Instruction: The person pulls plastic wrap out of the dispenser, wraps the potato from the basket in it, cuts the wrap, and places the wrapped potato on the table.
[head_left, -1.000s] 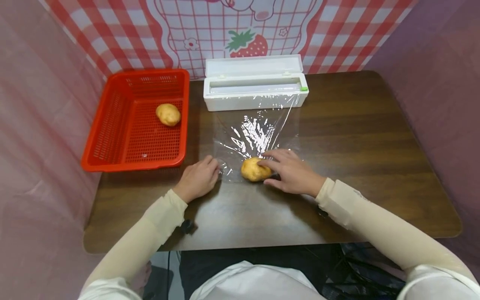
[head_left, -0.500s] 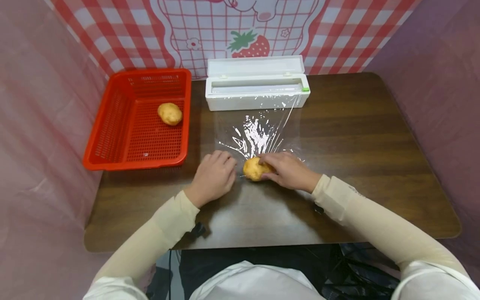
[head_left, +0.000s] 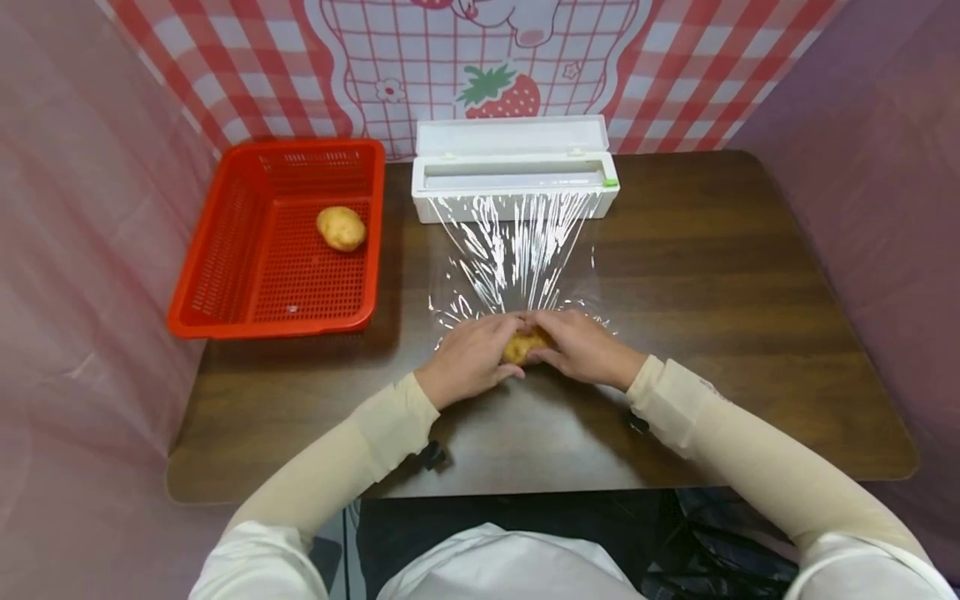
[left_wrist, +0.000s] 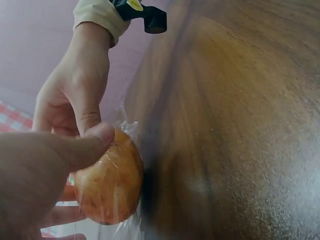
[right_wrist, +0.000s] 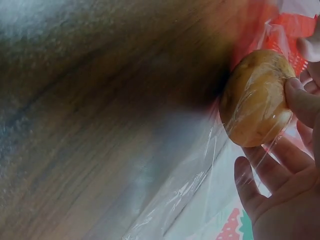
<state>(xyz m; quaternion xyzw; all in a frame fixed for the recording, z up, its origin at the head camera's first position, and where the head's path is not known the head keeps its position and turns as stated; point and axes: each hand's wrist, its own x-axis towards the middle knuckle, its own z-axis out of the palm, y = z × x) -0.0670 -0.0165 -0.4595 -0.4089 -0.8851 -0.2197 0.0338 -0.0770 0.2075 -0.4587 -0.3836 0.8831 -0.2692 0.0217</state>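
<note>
Between the two hands is a potato (head_left: 521, 347) on the table, with clear cling film (right_wrist: 260, 100) lying over its surface. My right hand (head_left: 588, 348) holds the potato from the right, thumb on its near side and fingers behind it. My left hand (head_left: 468, 354) is cupped at its left side, fingers beyond the potato near the right fingertips. The left thumb (left_wrist: 95, 142) stretches out in front; in the right wrist view it stands apart from the potato. The film runs from the potato back to a white dispenser box (head_left: 513, 206) with its lid up.
A red plastic basket (head_left: 273, 329) stands at the left with another potato (head_left: 341, 228) in it. A green slider (head_left: 611, 182) sits on the dispenser's right end. The brown wooden table (head_left: 735, 333) extends to the right, and a checked cloth (head_left: 255, 67) hangs behind.
My left hand has moved right, from the film's left corner to the potato's side. My right hand has closed in around the potato. The film now shows tight creases up to the dispenser.
</note>
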